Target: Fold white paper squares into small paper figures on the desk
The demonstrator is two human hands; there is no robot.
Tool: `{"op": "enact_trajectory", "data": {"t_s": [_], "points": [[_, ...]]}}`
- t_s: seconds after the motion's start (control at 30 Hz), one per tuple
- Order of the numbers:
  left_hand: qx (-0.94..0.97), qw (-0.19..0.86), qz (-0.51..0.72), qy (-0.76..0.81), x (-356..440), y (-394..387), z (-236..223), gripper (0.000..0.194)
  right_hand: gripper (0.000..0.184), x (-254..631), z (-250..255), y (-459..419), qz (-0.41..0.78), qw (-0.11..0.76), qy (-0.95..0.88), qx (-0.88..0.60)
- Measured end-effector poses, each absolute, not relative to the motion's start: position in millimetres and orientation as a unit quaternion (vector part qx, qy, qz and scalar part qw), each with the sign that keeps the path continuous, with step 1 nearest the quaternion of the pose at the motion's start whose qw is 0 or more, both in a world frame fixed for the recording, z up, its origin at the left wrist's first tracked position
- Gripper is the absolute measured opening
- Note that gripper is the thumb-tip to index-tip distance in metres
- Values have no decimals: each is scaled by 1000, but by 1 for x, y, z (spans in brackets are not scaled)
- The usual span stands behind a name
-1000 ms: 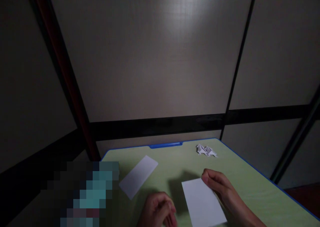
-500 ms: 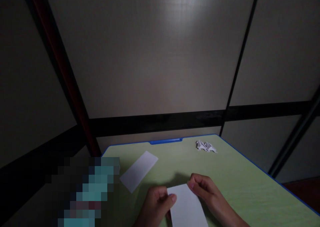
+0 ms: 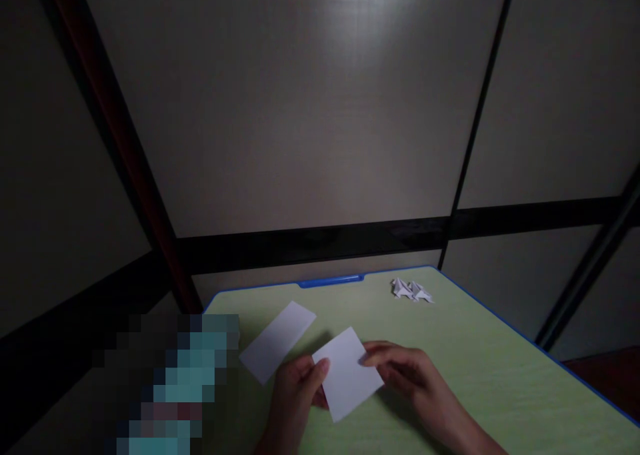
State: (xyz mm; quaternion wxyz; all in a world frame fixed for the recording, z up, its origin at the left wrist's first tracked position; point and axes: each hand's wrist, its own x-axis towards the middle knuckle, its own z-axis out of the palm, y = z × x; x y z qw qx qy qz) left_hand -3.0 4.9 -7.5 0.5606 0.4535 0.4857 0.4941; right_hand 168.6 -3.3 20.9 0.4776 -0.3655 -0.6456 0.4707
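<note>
A white sheet of paper, squarish in outline, is held above the near part of the green table. My left hand pinches its left edge, with the thumb on top and fingers underneath. At the right edge my right hand grips the paper between thumb and fingers. Left of the held sheet, a white paper strip lies flat on the table. Two small folded white paper figures sit side by side near the far right corner.
The green table has a blue rim and a blue handle-like piece at its far edge. Behind it stands a panelled wall with dark bands. A pixelated patch covers the lower left.
The held paper has risen away from me and turned, and now appears as a whole tilted square. My left hand has shifted slightly left and up with it.
</note>
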Motion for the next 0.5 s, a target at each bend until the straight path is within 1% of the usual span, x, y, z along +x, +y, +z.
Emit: {"op": "enact_trajectory", "data": {"t_s": [0.23,0.5], "points": [[450,575,494,472,-3,2,-3,33,5,167,25,-5,537,468,-628,-313],[462,571,486,474,1,-1,1,35,9,170,25,-2,581,443,-606,-313]]}}
